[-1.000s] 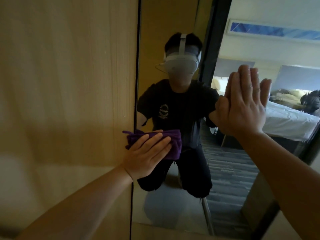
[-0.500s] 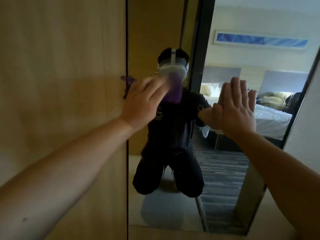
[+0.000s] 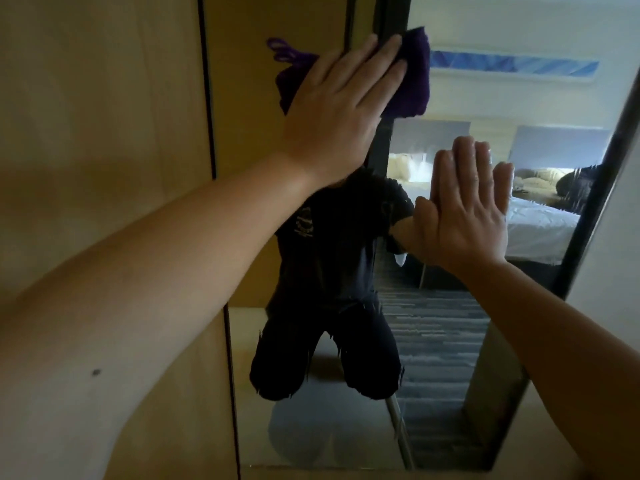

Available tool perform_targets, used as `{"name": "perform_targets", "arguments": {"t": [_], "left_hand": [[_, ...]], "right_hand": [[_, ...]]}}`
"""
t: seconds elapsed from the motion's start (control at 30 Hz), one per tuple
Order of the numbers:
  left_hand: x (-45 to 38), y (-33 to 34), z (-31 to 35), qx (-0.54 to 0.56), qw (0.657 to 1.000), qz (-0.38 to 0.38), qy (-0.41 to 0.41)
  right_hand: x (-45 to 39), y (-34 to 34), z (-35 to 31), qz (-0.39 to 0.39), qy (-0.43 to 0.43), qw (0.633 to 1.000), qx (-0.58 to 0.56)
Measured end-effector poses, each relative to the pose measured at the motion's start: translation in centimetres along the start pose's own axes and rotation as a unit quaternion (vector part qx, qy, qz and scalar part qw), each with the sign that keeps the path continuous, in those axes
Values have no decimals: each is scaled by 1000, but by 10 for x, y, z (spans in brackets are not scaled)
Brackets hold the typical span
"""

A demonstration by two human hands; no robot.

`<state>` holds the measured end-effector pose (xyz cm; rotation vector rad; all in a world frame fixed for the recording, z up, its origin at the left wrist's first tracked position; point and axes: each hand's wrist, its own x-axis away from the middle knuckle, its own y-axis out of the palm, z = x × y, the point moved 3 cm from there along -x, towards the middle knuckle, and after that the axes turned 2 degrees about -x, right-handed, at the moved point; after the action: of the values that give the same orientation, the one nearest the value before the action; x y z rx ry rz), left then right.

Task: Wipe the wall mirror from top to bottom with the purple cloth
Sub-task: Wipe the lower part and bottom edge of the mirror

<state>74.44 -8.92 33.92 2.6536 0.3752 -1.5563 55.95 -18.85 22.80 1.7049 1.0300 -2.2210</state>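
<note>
Since the earlier frames the left hand (image 3: 341,109) has carried the purple cloth (image 3: 408,74) up from the mirror's left edge at mid-height to the upper centre of the frame, while the right hand (image 3: 465,209) has stayed about where it was, right of centre. The left hand lies flat on the cloth with straight fingers, pressing it against the wall mirror (image 3: 450,341); a loose corner of the cloth trails out to the upper left. The placement probably sets up a fresh downward pass from the top. The right hand is open too, palm flat against the glass and holding nothing, most likely as a brace. No containers are in view; the mirror shows only a reflected bedroom.
</note>
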Motion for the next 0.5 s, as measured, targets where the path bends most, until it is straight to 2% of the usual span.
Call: {"name": "perform_targets", "arguments": {"t": [0.17, 0.33, 0.5], "left_hand": [[94, 4, 66, 68, 996, -25, 49], [228, 16, 124, 45, 990, -94, 96], [251, 17, 131, 43, 991, -97, 87]], "right_hand": [[0, 1, 2, 37, -15, 999, -1], [0, -8, -2, 61, -1, 997, -47], [5, -26, 2, 20, 3, 998, -64]]}}
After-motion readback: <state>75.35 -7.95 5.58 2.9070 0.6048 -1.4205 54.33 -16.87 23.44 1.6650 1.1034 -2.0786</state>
